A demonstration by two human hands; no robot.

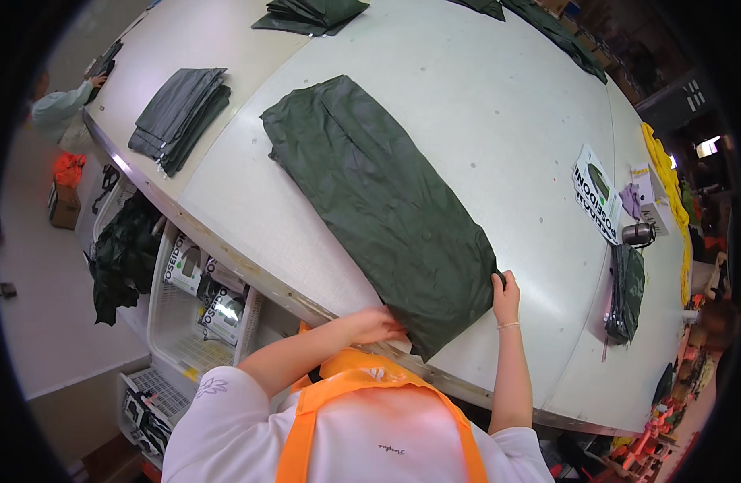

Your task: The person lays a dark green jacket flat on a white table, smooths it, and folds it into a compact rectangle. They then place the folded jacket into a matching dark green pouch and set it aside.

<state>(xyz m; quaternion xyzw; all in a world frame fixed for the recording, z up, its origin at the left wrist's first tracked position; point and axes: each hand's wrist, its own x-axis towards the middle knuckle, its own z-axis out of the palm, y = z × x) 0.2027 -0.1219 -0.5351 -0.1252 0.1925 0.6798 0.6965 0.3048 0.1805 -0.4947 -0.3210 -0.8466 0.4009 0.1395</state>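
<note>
Head view: at the far left a second person (58, 109) in a pale sleeve works at the table's far end. A stack of grey folded sheets (180, 117) lies on the white table (483, 88), well apart from the hands. Below the table edge hangs a dark bundle (122, 258), and beside it stands a white basket (173, 322) with printed packs inside.

In the middle, a long dark green garment (378, 201) lies flat on the table, running from upper left down to the near edge. The left hand (376, 325) rests at the garment's near corner, fingers flat against its edge; whether it pinches the cloth I cannot tell. The right hand (505, 296) grips the garment's near right corner, fingers curled over the hem.

Further right, a printed card pack (596, 191) lies on the table, with a small metal flask (638, 233) just beside it and a dark folded piece (627, 291) below. A yellow strip (667, 181) runs along the far right rim. More green garments (310, 14) lie at the top.
</note>
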